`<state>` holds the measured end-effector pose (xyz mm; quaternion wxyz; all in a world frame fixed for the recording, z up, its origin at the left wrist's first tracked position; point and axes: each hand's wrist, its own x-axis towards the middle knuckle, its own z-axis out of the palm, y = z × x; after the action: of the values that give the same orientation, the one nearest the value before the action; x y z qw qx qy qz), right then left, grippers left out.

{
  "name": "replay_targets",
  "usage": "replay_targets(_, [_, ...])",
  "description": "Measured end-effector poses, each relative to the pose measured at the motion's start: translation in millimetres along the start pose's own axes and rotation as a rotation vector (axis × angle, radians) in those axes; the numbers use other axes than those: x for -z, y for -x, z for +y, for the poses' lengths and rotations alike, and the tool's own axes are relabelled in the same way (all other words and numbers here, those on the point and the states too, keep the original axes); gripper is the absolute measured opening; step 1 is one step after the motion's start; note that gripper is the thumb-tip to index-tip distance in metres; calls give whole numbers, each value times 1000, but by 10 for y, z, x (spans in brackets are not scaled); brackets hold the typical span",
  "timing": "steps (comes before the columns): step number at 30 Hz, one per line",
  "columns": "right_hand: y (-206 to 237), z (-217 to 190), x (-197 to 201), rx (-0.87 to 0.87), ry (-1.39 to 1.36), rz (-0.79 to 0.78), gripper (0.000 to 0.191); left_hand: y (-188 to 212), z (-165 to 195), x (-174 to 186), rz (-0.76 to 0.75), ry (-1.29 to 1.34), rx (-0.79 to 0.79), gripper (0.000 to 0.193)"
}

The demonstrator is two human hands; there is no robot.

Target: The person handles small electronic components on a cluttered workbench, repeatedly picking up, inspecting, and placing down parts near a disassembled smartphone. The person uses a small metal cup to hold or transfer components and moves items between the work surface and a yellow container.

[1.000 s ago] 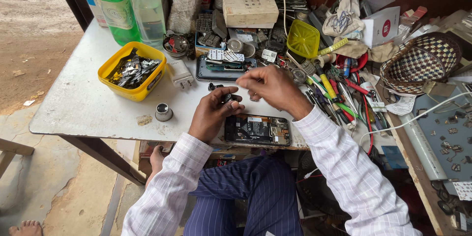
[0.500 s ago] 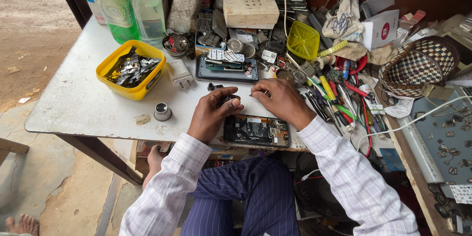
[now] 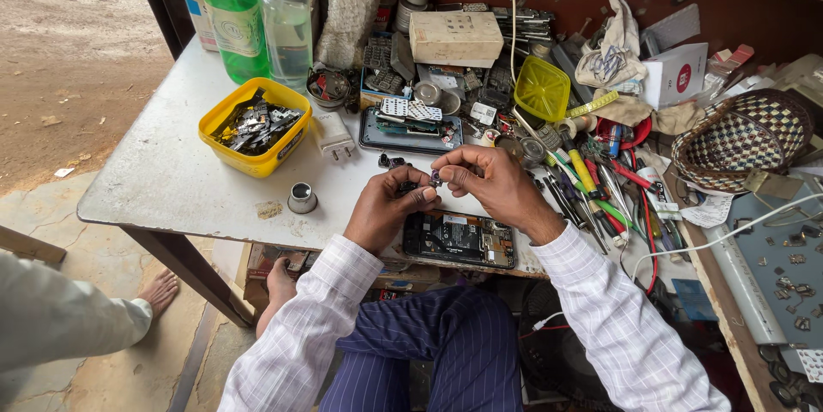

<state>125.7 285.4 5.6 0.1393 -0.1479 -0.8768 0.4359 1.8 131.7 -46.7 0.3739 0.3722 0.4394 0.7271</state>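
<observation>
Small metal part (image 3: 435,177) sits pinched between my left hand (image 3: 387,208) and right hand (image 3: 490,185), fingers closed on it above the opened phone (image 3: 460,239) at six o'clock. I judge fitting comes next, needing fine alignment. Yellow tub (image 3: 255,126) lies at ten o'clock.
</observation>
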Motion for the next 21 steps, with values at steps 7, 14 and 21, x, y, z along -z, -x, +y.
replay_targets(7, [-29,13,-37,4,-53,-28,31,-3,34,6,-2,3,-2,20])
replay_targets(14, [-37,-23,-46,-1,-85,-41,32,-2,35,6,3,-12,6,20])
replay_targets(21, [-64,-125,-31,34,-99,-30,31,6,66,-25,6,-1,27,30])
